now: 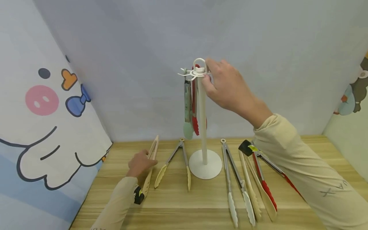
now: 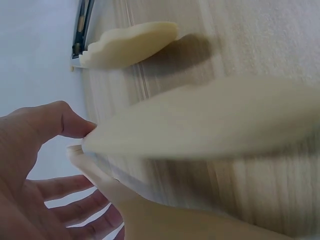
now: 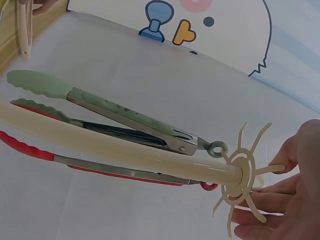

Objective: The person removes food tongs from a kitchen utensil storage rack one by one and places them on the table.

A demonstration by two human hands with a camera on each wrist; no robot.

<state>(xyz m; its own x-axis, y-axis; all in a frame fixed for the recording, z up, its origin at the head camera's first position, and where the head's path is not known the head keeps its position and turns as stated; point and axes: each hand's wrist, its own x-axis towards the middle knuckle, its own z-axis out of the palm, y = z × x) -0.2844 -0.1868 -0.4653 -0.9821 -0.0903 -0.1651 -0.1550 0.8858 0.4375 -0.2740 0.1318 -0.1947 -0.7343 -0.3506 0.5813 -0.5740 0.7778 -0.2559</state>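
Observation:
My left hand [image 1: 141, 163] holds cream tongs [image 1: 155, 148] at the table's left. In the left wrist view the thumb presses one arm of the cream tongs [image 2: 200, 120], while the other fingers curl by the second arm. My right hand [image 1: 228, 85] grips the hooked top of a white utensil stand [image 1: 203, 134]. Its thumb and fingers pinch a hook [image 3: 270, 169] there. Green tongs [image 1: 187, 99] and red tongs [image 1: 195, 124] hang from other hooks, on the stand's left side.
Spread tongs with yellowish tips [image 1: 161, 175] lie left of the round base [image 1: 207, 172]. Right of it are tongs with white tips [image 1: 233, 207], beige tongs [image 1: 265, 201] and red-tipped tongs [image 1: 267, 190], partly beneath my right sleeve [image 1: 304, 163]. A pale wall [image 1: 138, 80] stands behind.

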